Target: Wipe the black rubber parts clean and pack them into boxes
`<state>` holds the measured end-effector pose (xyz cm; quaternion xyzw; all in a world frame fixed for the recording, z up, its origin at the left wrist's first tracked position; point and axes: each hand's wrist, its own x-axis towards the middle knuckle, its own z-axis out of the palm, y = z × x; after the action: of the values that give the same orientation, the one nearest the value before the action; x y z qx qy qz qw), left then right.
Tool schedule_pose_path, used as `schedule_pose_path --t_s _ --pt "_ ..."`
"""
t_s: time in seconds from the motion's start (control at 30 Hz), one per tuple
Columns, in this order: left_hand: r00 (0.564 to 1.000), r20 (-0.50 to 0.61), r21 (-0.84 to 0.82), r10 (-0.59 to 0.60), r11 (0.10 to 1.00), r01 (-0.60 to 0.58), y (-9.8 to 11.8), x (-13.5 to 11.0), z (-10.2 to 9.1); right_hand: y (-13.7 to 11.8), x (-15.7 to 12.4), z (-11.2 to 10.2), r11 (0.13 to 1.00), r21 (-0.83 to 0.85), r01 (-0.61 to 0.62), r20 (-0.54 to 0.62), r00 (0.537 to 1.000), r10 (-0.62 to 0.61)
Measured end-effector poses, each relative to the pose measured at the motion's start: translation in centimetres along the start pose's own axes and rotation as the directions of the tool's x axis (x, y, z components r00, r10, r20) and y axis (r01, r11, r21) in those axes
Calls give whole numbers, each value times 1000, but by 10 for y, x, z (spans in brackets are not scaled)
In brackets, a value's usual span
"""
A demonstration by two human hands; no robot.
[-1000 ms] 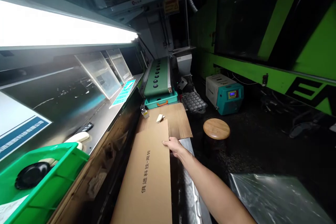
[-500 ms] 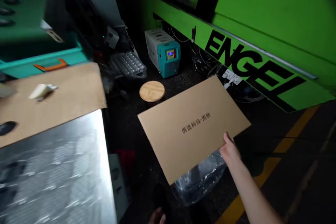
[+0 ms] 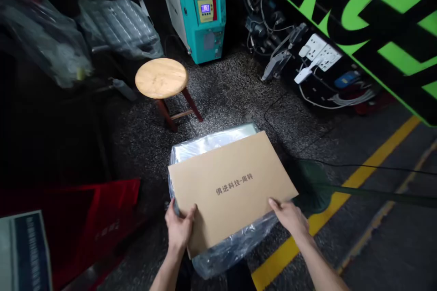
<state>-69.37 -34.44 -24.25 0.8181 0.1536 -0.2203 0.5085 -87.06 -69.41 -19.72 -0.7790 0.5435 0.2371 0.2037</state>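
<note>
A flat brown cardboard sheet (image 3: 235, 195) with a line of dark printed characters lies tilted in front of me. My left hand (image 3: 179, 227) grips its left edge, thumb on top and fingers round the side. At the lower right edge my right hand (image 3: 290, 218) pinches it, thumb on top and the other fingers hidden beneath. Under the sheet is a plastic-lined container (image 3: 218, 259); clear film shows around its sides, and a shiny pale surface appears past the sheet's far edge. Whether the sheet rests on it I cannot tell.
A round wooden stool (image 3: 162, 78) stands ahead on the speckled floor. Behind it is a teal-fronted unit (image 3: 208, 22) with a lit display. Power sockets (image 3: 321, 52) and cables hang under the green machine (image 3: 409, 59) at right. A red bin-like object (image 3: 85, 223) is at left.
The sheet has come lower and nearer, over the plastic-lined container. My left hand has risen from the bottom edge of view and taken hold of it. The view has tipped downward, away from the workbench.
</note>
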Motion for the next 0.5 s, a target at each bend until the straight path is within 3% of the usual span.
schedule_pose_path --t_s 0.07,0.13,0.17,0.27,0.33,0.4,0.5 --pt "993 -113 136 20 991 -4 4 14 5 -1 13 -14 999 -32 17 -209 978 -24" --pt "1000 -21 20 -19 1000 19 2 25 8 -7 34 -21 998 51 43 -345 938 -23" --pt "997 62 -94 -52 994 58 -1 29 10 -10 46 -23 988 136 69 -338 941 -19" --pt "962 221 -297 -161 928 224 -9 32 17 -14 79 -25 856 505 110 -34 994 -107" --pt "953 237 -357 -189 896 266 -12 24 23 -9 95 -26 747 662 62 132 971 -198" --pt "951 246 -424 -190 861 281 -12 9 30 1 107 -28 722 691 27 172 964 -201" --pt "946 274 -525 -171 798 297 -13 -19 44 18 125 -32 779 626 51 111 982 -153"
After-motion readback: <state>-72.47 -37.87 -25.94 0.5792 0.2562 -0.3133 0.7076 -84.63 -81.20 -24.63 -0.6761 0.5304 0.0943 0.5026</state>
